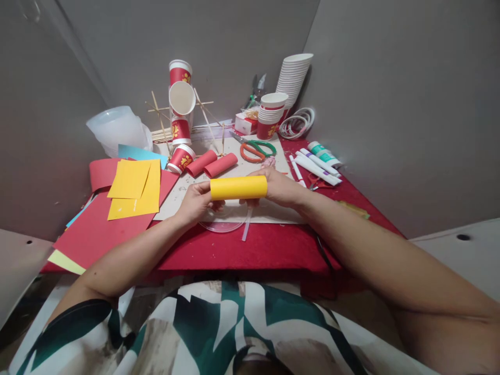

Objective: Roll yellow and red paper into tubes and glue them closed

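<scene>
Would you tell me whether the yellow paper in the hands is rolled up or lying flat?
Rolled: it forms a horizontal tube, with the left hand and right hand gripping its ends.

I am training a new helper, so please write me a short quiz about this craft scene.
1. True or false: the left hand and the right hand both hold the yellow roll.
2. How many red rolls lie beyond it?
3. The scissors are: A) in the left hand; B) lying beyond the right hand; C) inside the yellow roll.

Key: 1 true; 2 two; 3 B.
</scene>
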`<state>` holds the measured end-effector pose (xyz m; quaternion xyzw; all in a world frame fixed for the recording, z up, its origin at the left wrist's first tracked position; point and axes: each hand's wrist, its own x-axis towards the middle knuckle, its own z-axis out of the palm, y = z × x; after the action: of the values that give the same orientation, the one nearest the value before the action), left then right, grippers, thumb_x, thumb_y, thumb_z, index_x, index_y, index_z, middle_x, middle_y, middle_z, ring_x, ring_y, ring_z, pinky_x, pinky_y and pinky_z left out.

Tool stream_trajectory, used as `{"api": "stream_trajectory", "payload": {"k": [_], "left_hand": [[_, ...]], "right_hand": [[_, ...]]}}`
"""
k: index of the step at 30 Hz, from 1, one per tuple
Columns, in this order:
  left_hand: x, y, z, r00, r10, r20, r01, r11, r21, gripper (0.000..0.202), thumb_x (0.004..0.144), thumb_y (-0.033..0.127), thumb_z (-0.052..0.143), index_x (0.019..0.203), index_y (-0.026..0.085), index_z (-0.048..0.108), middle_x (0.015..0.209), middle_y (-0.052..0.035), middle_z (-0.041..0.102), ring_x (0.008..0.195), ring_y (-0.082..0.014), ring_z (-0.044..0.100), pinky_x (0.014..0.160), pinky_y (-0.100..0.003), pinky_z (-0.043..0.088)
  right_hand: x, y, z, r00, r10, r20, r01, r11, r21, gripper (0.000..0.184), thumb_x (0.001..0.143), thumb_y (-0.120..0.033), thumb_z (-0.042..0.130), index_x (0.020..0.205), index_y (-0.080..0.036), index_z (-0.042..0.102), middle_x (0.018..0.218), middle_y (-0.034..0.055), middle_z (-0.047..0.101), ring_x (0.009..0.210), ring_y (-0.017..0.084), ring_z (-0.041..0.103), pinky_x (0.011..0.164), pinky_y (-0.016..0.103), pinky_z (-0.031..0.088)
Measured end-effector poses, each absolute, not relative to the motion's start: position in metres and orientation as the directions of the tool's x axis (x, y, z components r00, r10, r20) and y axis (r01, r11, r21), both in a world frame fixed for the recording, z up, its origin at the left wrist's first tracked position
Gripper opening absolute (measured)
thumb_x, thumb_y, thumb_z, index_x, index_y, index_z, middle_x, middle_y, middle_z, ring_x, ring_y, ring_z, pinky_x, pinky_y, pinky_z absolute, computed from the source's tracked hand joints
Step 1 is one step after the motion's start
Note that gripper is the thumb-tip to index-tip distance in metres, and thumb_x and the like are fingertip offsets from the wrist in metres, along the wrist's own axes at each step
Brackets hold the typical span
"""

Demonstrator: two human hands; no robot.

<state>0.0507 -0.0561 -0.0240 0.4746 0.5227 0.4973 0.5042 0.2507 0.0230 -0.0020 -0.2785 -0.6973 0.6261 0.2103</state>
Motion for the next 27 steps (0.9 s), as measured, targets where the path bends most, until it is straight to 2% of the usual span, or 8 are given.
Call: {"api": "stream_trajectory", "payload": {"k": [6,11,15,19,23,27], "left_hand": [[0.050,-0.058,-0.022,0.017,0.992,-0.126,-0.005,0.126,0.992,0.027,0.062,0.032,0.077,0.079,0.011,0.075,0.059,-0.0041,0.070,0.048,-0.0125,0.062,0.049,-0.021,0.047],[0.052,-0.062,-0.019,-0.015,0.993,-0.121,-0.028,0.120,0.992,0.018,0.059,0.026,0.078,0.071,0.012,0.074,0.057,-0.0023,0.070,0.046,-0.0106,0.059,0.050,-0.021,0.048],[0.051,-0.064,-0.015,-0.048,0.993,-0.110,-0.040,0.109,0.993,0.016,0.059,0.024,0.081,0.067,0.013,0.072,0.054,-0.0010,0.068,0.045,-0.0105,0.059,0.050,-0.021,0.049],[0.047,-0.063,-0.013,-0.029,0.992,-0.121,-0.053,0.120,0.991,0.019,0.060,0.027,0.082,0.066,0.013,0.071,0.050,-0.0006,0.066,0.044,-0.0115,0.059,0.049,-0.021,0.049],[0.045,-0.059,-0.013,0.035,0.979,-0.201,-0.067,0.203,0.977,0.017,0.060,0.023,0.083,0.064,0.012,0.070,0.052,-0.0008,0.067,0.047,-0.0101,0.060,0.052,-0.019,0.050],[0.047,-0.060,-0.013,0.091,0.954,-0.285,-0.108,0.294,0.950,0.022,0.051,0.014,0.084,0.069,0.012,0.072,0.058,0.0007,0.069,0.052,-0.0109,0.062,0.053,-0.020,0.052]], "right_hand": [[0.251,0.024,-0.005,-0.760,0.643,-0.101,0.177,0.055,-0.983,0.026,0.060,-0.032,0.077,0.078,-0.012,0.076,0.055,0.0027,0.070,0.045,0.011,0.061,0.045,0.019,0.045],[0.253,0.023,-0.003,-0.766,0.629,-0.138,0.208,0.040,-0.977,0.026,0.059,-0.028,0.077,0.081,-0.013,0.077,0.053,0.0010,0.069,0.046,0.011,0.060,0.048,0.019,0.047],[0.254,0.022,0.000,-0.729,0.671,-0.136,0.187,0.004,-0.982,0.019,0.059,-0.025,0.074,0.074,-0.013,0.076,0.047,-0.0002,0.065,0.043,0.010,0.056,0.045,0.018,0.043],[0.254,0.022,0.000,-0.723,0.677,-0.140,0.166,-0.027,-0.986,0.012,0.058,-0.023,0.069,0.065,-0.014,0.074,0.054,0.0014,0.069,0.047,0.011,0.059,0.048,0.019,0.047],[0.254,0.024,-0.003,-0.727,0.666,-0.167,0.163,-0.069,-0.984,0.009,0.057,-0.018,0.065,0.061,-0.015,0.072,0.055,0.0011,0.069,0.048,0.010,0.060,0.050,0.020,0.048],[0.255,0.021,-0.007,-0.735,0.643,-0.214,0.187,-0.111,-0.976,0.009,0.059,-0.017,0.064,0.062,-0.015,0.072,0.051,-0.0008,0.067,0.046,0.010,0.058,0.047,0.018,0.045]]}}
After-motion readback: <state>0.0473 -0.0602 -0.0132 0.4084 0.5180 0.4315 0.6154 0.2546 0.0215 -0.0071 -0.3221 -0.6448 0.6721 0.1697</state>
